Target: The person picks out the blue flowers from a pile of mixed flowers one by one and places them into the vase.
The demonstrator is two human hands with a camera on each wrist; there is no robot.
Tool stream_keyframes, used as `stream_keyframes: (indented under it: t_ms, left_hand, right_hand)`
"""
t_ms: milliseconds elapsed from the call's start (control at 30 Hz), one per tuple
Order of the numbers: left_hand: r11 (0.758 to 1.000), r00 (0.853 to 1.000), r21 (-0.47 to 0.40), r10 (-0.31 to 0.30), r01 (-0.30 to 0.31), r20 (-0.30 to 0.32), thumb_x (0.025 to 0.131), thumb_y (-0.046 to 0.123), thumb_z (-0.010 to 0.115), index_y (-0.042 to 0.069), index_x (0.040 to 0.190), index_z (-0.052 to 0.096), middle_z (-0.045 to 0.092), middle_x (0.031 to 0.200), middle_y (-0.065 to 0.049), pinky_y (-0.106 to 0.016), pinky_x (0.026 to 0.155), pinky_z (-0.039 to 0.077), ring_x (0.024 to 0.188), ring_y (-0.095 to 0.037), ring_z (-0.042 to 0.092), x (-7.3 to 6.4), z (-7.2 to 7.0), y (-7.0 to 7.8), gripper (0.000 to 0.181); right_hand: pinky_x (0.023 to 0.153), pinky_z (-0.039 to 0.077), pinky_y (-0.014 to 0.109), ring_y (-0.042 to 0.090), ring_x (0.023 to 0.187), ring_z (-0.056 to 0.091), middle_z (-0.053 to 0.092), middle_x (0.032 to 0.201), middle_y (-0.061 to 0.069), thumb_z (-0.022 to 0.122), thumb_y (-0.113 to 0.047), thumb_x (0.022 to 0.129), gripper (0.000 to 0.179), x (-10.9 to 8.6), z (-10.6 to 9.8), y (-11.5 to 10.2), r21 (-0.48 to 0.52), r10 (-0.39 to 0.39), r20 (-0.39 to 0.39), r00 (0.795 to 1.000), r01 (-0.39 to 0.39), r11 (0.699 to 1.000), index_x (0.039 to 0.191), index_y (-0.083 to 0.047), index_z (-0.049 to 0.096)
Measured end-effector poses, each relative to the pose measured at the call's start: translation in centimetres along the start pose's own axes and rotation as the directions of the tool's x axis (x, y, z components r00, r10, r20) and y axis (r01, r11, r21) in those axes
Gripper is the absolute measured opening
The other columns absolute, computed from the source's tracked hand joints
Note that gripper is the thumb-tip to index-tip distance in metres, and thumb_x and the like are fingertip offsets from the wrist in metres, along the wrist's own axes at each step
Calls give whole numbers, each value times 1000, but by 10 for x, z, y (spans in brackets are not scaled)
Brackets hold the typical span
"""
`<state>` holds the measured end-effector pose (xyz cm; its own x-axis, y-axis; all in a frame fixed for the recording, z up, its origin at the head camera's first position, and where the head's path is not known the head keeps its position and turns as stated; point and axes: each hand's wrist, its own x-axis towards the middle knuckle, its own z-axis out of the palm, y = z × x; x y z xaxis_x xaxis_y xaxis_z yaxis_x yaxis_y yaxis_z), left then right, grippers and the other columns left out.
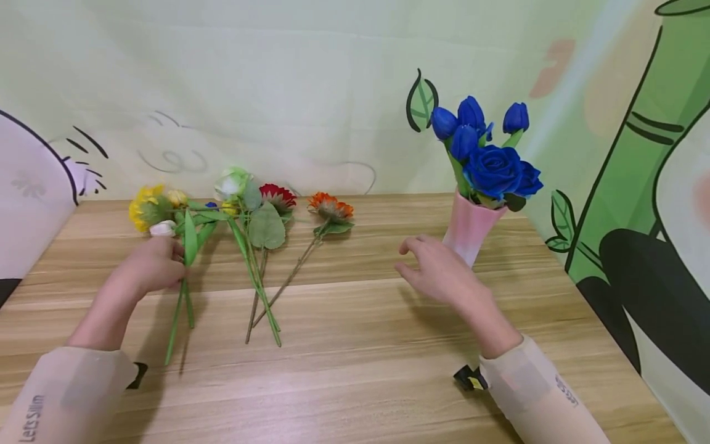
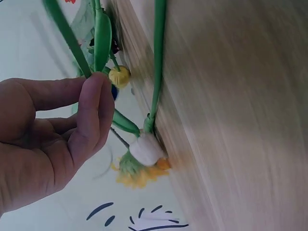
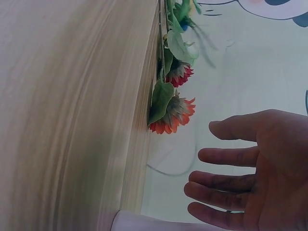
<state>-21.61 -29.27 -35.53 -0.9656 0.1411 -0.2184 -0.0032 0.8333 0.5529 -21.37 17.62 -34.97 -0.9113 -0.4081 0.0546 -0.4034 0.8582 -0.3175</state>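
My left hand (image 1: 152, 265) pinches a green flower stem (image 2: 67, 36) between thumb and fingers; I cannot tell which bloom it bears. A white tulip (image 2: 146, 149) lies close by, and a yellow flower (image 1: 145, 208) is behind the hand. To the right of these are a pale green-white flower (image 1: 233, 184), a red flower (image 1: 277, 196) and an orange flower (image 1: 331, 206), their stems crossing on the table. My right hand (image 1: 438, 268) holds nothing, fingers spread and slightly bent, left of a pink vase (image 1: 474, 225) with several blue flowers (image 1: 493, 169) standing in it.
The wooden table (image 1: 355, 370) ends at a cloth backdrop (image 1: 310, 98) printed with cartoon pandas and bamboo. A small black object (image 1: 470, 378) is at the right sleeve, and another dark piece (image 1: 137, 375) is by the left sleeve.
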Motion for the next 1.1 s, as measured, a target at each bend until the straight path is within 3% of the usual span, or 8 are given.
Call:
stream_keyframes:
  t_ms: [167, 300, 500, 700, 900, 1100]
  left_hand:
    - [996, 999, -88, 4, -8, -46, 92, 0, 65, -22, 114, 54, 65, 101, -28, -32, 65, 58, 75, -20, 66, 0, 3, 5, 33]
    - [994, 997, -109, 13, -21, -74, 94, 1, 65, -24, 121, 50, 63, 109, -33, -31, 65, 59, 78, -24, 69, -1, 5, 9, 39]
    - [990, 996, -134, 20, -32, -87, 98, 5, 65, -22, 130, 47, 60, 112, -31, -30, 65, 59, 81, -23, 67, -2, 9, 14, 45]
    - [986, 994, -147, 65, -78, -89, 99, 5, 65, -21, 131, 48, 62, 111, -30, -31, 63, 57, 78, -22, 67, -2, 14, 21, 45]
    - [972, 990, -206, 93, -113, -104, 100, 5, 65, -17, 132, 50, 60, 113, -27, -34, 71, 61, 92, -29, 67, -4, 18, 31, 42]
    - [962, 986, -233, 113, -140, -124, 100, 5, 66, -14, 133, 50, 61, 113, -26, -32, 73, 61, 92, -28, 69, -7, 20, 41, 42]
  right_hand:
    - [91, 52, 47, 32, 107, 64, 67, 119, 16, 69, -28, 100, 34, 0, 0, 0, -1, 0, 4, 1000, 0, 1000, 121, -2, 67]
    - [92, 52, 47, 32, 108, 64, 67, 120, 16, 69, -28, 100, 34, 0, -1, 0, -3, -4, 0, 1000, 4, 1000, 121, -1, 67]
    - [91, 52, 48, 33, 106, 64, 67, 120, 18, 68, -28, 100, 34, 0, -1, -1, -12, -4, -7, 1000, 4, 1000, 121, -1, 68]
    - [91, 52, 48, 32, 107, 65, 67, 120, 17, 69, -26, 99, 33, 0, -2, -1, -9, -7, -11, 1000, 7, 1000, 121, 0, 68]
    - [91, 53, 47, 32, 107, 65, 67, 119, 15, 69, -27, 99, 32, 0, -2, -1, -14, -18, -17, 1000, 18, 1000, 120, -2, 68]
    - [90, 53, 47, 32, 106, 65, 67, 119, 15, 68, -28, 100, 32, -1, -3, -2, -10, -14, -9, 1000, 14, 1000, 119, -2, 68]
